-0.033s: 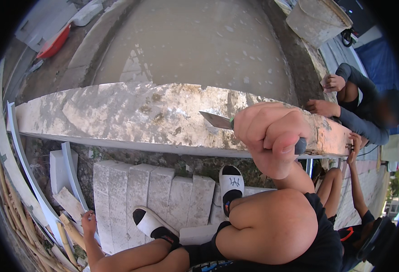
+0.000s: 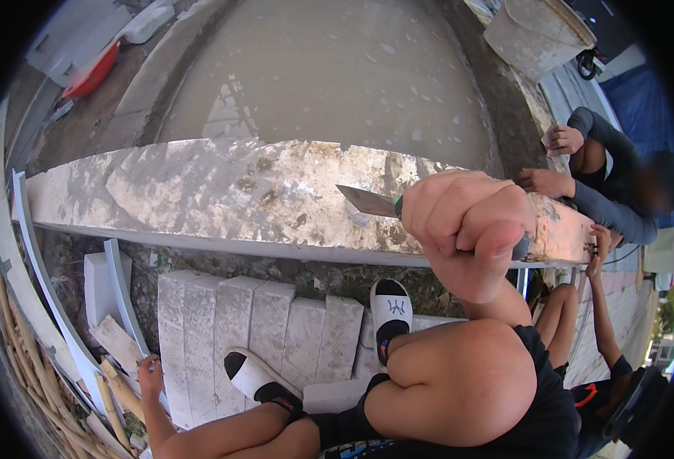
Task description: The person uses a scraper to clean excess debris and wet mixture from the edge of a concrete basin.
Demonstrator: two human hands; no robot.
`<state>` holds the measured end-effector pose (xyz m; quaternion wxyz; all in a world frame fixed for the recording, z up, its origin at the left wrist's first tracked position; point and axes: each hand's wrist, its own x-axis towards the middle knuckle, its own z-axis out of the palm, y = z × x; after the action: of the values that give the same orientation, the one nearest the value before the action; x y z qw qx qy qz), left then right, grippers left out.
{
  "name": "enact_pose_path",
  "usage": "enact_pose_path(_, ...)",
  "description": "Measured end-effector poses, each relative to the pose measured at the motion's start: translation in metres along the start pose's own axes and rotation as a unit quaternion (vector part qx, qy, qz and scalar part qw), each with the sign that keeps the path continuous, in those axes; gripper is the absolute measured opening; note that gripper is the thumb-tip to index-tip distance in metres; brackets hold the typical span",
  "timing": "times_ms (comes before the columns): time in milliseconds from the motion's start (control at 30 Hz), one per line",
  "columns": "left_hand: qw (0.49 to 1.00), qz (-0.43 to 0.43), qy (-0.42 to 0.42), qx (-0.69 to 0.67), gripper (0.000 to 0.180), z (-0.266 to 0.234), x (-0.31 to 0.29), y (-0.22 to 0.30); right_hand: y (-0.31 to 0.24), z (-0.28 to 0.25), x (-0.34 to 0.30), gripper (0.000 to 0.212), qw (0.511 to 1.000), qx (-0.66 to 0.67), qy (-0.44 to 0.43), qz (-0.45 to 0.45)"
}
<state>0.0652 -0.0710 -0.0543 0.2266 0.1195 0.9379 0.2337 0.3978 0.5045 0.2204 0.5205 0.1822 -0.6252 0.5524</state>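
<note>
Closest to view, a knife [image 2: 369, 202] sits in the right hand [image 2: 471, 229], its blade showing against the top of the ledge [image 2: 222, 183]. That top looks unfinished: whitish patches run along it, while brown and grey stains remain between them, on both sides of the blade. The right hand is closed in a firm fist around the dark handle, thumb side toward the viewer, knuckles up, with the blade pointing along the ledge to the left. The forearm rises past a bent knee [image 2: 467, 382].

On the near side of the ledge, white slippers [image 2: 256, 373] rest by a row of pale blocks [image 2: 256, 321]. Left of these, the left hand [image 2: 150, 375] hangs low beside a board [image 2: 117, 343]; it is too small in view to tell whether it grips anything.

At the ledge's right end, one co-worker's hand [image 2: 598, 245] touches the edge, and another co-worker in grey sleeves [image 2: 620, 206] leans in from beyond. Across the ledge lies murky water [image 2: 337, 84], with a bucket [image 2: 532, 42] to the far right and a red tub [image 2: 92, 73] far left.
</note>
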Motion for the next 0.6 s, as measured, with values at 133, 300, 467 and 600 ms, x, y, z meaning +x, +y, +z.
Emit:
enact_pose_path(133, 0.999, -0.023, -0.015, 0.023, 0.032, -0.008, 0.003, 0.001, 0.002, 0.003, 0.003, 0.025, 0.999, 0.033, 0.034, 0.011)
enact_pose_path(300, 1.0, -0.003, 0.003, -0.004, 0.032, 0.004, 0.004, -0.006, 0.021, 0.002, -0.016, 0.024, 0.999, -0.045, -0.015, 0.01)
enact_pose_path(467, 1.0, 0.012, 0.002, 0.012, 0.032, -0.019, 0.006, -0.029, 0.02, 0.013, -0.004, 0.029, 0.998, -0.058, 0.016, -0.021)
enact_pose_path(600, 1.0, 0.004, 0.004, 0.003, 0.032, 0.007, 0.003, 0.002, -0.01, -0.002, 0.01, 0.032, 0.999, -0.039, -0.017, -0.017)
